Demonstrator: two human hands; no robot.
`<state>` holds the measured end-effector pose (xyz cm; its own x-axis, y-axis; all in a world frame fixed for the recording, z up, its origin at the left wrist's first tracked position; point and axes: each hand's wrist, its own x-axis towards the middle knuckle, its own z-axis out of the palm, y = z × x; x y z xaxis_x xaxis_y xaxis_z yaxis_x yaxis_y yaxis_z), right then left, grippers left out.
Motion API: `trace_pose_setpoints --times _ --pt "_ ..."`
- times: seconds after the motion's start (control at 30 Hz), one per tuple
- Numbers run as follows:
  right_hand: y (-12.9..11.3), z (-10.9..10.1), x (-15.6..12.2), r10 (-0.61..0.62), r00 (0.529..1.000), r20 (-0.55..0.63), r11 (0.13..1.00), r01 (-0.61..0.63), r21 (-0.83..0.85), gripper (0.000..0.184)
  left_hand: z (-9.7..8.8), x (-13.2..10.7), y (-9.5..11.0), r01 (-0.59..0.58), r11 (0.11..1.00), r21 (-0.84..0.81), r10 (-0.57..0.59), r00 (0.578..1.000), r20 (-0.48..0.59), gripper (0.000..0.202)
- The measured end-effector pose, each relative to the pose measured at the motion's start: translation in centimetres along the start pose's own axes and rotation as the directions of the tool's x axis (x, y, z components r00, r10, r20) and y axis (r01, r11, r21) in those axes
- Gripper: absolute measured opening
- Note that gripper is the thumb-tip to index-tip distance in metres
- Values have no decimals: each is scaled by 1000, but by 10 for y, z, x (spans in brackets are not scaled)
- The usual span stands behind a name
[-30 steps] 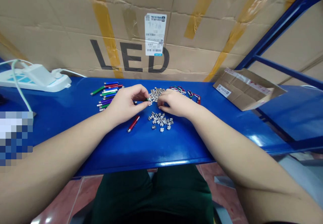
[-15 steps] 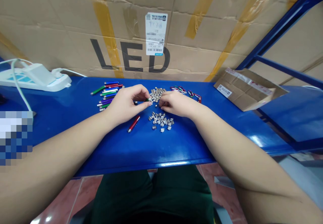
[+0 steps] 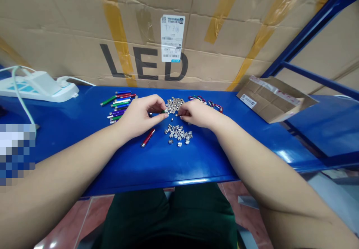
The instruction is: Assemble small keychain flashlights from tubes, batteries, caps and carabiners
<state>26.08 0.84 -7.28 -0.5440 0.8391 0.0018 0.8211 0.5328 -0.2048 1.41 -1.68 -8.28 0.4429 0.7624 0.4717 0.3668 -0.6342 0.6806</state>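
My left hand (image 3: 138,115) is closed around a small green tube whose tip (image 3: 163,111) shows between thumb and fingers. My right hand (image 3: 198,113) is curled, its fingertips pinching at the near edge of the far heap of small silver caps (image 3: 174,104); what it pinches is too small to make out. A second, looser cluster of silver caps (image 3: 178,134) lies just in front of both hands. A single red tube (image 3: 148,137) rests below my left hand. Several coloured tubes (image 3: 119,105) lie in a bunch to the left.
The blue bench (image 3: 84,140) runs across the view, backed by a large cardboard box marked LED (image 3: 84,35). A white power strip (image 3: 39,86) sits at far left. Coloured carabiner clips (image 3: 213,104) and a small open cardboard box (image 3: 273,99) lie to the right.
My right hand has shifted slightly away from me, from beside the near cluster to the edge of the far heap. My left hand has stayed in place with the green tube.
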Motion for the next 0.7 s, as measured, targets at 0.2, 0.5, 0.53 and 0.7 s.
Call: trace_pose_setpoints --times 0.2,0.5,0.53,0.7 --pt "-2 -1 0 12 1000 5 1000 -12 6 25 0 0 1 0 1000 -4 0 1000 12 20" --pt "4 5 2 -88 996 4 993 88 -82 19 1 0 -2 -5 1000 1 5 1000 18 21" --pt "5 6 2 -96 995 -1 991 95 -94 19 1 0 -2 -6 1000 2 6 1000 19 21" --pt "6 8 3 -103 995 -12 985 100 -141 19 1 0 -1 3 1000 9 -3 1000 17 22"
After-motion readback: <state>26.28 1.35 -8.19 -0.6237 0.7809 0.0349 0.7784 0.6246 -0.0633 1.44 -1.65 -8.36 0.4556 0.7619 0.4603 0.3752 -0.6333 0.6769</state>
